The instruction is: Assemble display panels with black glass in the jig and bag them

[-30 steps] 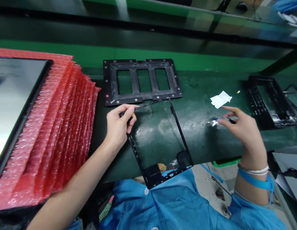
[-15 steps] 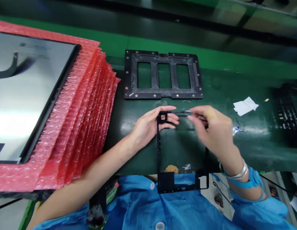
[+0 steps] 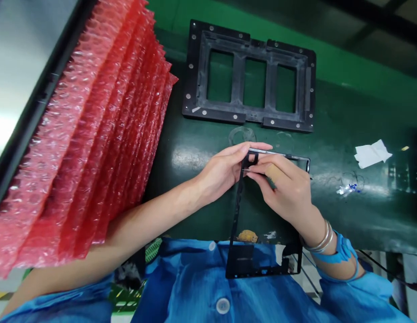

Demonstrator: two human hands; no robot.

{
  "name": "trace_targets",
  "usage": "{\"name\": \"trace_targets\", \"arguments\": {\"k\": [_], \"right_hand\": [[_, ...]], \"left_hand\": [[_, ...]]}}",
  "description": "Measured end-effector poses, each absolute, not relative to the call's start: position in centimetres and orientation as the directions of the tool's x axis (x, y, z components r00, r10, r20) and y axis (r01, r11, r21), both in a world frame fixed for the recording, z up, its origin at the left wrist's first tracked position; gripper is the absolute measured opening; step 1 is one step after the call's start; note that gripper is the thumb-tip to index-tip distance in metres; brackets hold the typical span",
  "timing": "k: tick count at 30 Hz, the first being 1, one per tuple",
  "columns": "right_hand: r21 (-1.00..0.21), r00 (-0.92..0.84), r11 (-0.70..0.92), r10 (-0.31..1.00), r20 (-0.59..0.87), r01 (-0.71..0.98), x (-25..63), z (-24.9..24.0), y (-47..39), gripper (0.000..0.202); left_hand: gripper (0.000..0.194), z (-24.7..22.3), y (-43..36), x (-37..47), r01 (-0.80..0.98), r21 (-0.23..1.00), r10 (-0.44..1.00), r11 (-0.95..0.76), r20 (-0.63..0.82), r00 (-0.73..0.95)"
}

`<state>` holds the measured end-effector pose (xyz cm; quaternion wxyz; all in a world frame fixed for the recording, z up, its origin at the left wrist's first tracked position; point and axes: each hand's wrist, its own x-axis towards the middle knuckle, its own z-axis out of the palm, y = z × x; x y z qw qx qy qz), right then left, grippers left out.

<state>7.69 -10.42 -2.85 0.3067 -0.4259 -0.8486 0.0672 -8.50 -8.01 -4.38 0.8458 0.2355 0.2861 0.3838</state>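
Note:
A thin black rectangular device frame (image 3: 240, 261) stands up from the table edge in front of my blue sleeves and jacket. My left hand (image 3: 218, 175) grips its upper left corner, thumb on the near side and fingers behind. Inside the frame's outline, my right hand (image 3: 285, 184) is closed in a pinch at the left side bar, just below that corner. A small, thin, light sliver shows at its fingertips, too small to name. Both hands are close together, and the right one covers part of the frame's upper opening.
Beyond the hands lies a black fixture (image 3: 238, 85) with three windows. On the left are stacked red bubble-wrap sheets (image 3: 90, 143) with a display panel (image 3: 16, 49) on top. White paper (image 3: 373, 154) and a shiny blue-and-clear scrap (image 3: 349, 189) lie right on the green table (image 3: 332, 116).
My right hand has moved left along the frame, from its top edge to the left side bar beside my left fingers. The frame has tilted slightly, and the view has shifted.

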Motion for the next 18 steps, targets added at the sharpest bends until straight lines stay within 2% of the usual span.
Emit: {"name": "trace_targets", "arguments": {"k": [4, 13, 18], "right_hand": [[-0.39, -0.436, 0.613, 0.777, 0.454, 0.687, 7.69, -2.64, -10.45, 0.012], [-0.279, -0.48, 0.633, 0.749, 0.457, 0.722, 7.49, -3.12, -10.56, 0.016], [-0.272, -0.474, 0.636, 0.741, 0.475, 0.722, 7.41, -3.47, -10.61, 0.017]], "left_hand": [[0.028, -4.34, -8.07, -8.44, -0.504, 0.644, 0.797, 0.576, -0.303, 0.523], [0.033, -4.25, -8.05, -8.38, -0.469, 0.656, 0.785, 0.591, -0.333, 0.523], [0.033, -4.19, -8.07, -8.38, -0.469, 0.654, 0.784, 0.593, -0.337, 0.522]]}}
